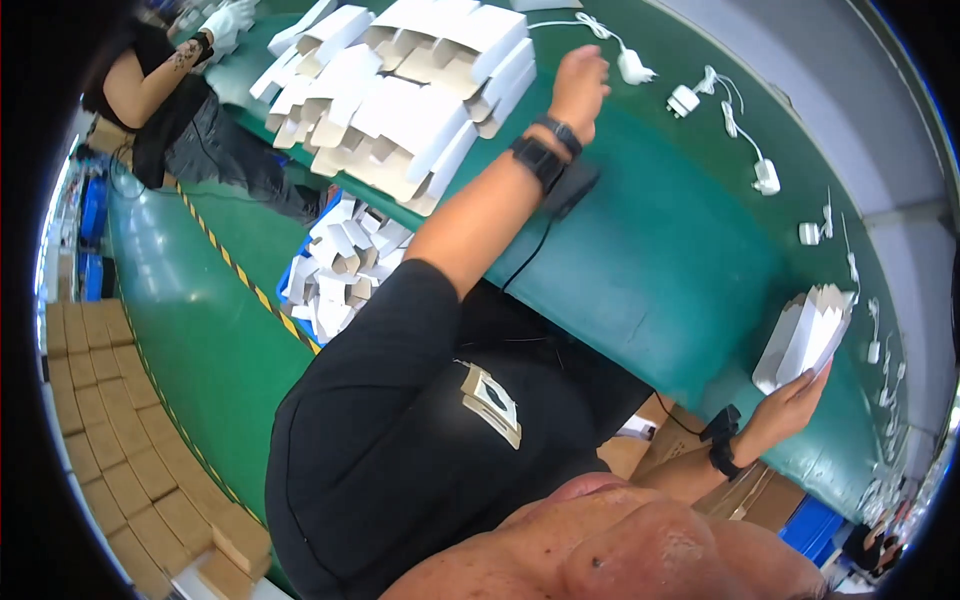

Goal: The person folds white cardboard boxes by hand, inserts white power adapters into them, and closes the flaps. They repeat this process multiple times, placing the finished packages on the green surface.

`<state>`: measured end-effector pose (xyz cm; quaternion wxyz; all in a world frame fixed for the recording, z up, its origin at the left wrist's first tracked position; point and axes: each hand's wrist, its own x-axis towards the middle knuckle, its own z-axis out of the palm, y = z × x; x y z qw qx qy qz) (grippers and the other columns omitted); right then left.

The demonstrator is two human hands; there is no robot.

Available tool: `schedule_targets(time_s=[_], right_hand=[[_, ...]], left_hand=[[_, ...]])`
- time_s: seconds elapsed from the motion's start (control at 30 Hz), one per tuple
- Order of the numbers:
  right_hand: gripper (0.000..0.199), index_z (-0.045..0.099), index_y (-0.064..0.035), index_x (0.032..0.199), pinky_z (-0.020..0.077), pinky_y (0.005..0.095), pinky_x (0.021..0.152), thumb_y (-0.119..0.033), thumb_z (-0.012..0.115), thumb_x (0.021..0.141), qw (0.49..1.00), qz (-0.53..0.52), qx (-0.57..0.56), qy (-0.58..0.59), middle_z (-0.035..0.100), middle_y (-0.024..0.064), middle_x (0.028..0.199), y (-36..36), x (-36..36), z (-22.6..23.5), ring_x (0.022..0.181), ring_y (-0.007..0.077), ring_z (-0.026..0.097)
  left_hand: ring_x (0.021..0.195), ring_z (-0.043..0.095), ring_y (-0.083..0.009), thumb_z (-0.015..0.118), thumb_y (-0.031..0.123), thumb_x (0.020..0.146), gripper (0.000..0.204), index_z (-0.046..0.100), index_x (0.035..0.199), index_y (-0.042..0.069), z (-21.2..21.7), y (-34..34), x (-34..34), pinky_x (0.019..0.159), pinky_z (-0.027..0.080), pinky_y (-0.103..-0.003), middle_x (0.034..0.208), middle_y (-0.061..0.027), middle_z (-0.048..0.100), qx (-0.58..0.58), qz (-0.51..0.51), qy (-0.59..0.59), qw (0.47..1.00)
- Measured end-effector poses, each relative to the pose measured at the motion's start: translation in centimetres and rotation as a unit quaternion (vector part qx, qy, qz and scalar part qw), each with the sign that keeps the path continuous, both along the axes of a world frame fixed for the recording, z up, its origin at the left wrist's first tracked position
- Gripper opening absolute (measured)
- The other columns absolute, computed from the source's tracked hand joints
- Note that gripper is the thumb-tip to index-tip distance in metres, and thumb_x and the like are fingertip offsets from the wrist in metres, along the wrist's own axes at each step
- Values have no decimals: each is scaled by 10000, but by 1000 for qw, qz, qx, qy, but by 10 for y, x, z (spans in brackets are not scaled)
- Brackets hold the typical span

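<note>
My left hand (579, 88) stretches over the far side of the green work table, fingers loosely bent and apart. Nothing shows in it. Closest to it is a white plug-in power adapter (634, 67) with a white cable. At the right side of the table, my right hand (797, 402) grips the lower end of a white cardboard box (797, 340). Jagged upright flaps or edges show at the box's far end; its inside is hard to make out. Left of my left arm, several open white boxes (430, 120) lie stacked in rows.
More white adapters (766, 177) with cables lie along the table's (660, 270) far edge. A dark device (572, 188) with a black cord sits under my left wrist. A blue bin (290, 280) of white cartons stands below. Another person (160, 100) works at far left, near brown cartons (130, 430).
</note>
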<state>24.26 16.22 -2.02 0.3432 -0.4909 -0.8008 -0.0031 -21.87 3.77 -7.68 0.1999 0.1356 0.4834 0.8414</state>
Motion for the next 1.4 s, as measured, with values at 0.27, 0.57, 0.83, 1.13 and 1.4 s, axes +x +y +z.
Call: schedule_targets(time_s=[0.27,0.57,0.83,1.13,1.4], right_hand=[[377,555,16,1337,470,444,1011,-41,554,964,923,334,-70,178,613,213,1305,-116,-137,-18,1165,372,611],[294,558,-15,1166,495,255,705,-110,683,917,817,403,-372,178,572,8,793,-99,-119,14,703,98,557],[290,584,7,1076,493,285,782,-148,734,881,723,494,-460,150,645,100,974,-84,-126,-6,886,141,617],[480,567,57,1289,485,343,913,-282,659,962,710,432,-416,368,620,165,1171,-105,-129,-46,1046,238,620],[344,638,69,1129,503,374,924,-244,620,990,804,436,-226,336,636,170,1163,-113,-120,-37,1039,274,635]], left_hand=[[1389,417,-238,707,398,905,778,363,1502,35,32,-33,204,1140,354,-411,1481,-131,459,94,-330,127,931],[1176,535,-176,748,529,840,830,449,1423,19,15,-110,169,993,436,-344,1306,-90,560,-2,-523,122,844],[1063,625,-200,758,386,881,794,296,1468,114,13,-119,186,840,527,-361,1139,-114,627,-11,-318,156,935],[919,659,-209,649,358,969,617,266,1387,116,6,-112,186,749,538,-336,1075,-142,619,-45,-352,237,904],[865,655,-203,635,365,977,585,291,1380,117,16,-113,202,736,533,-329,1058,-106,610,23,-325,142,935]])
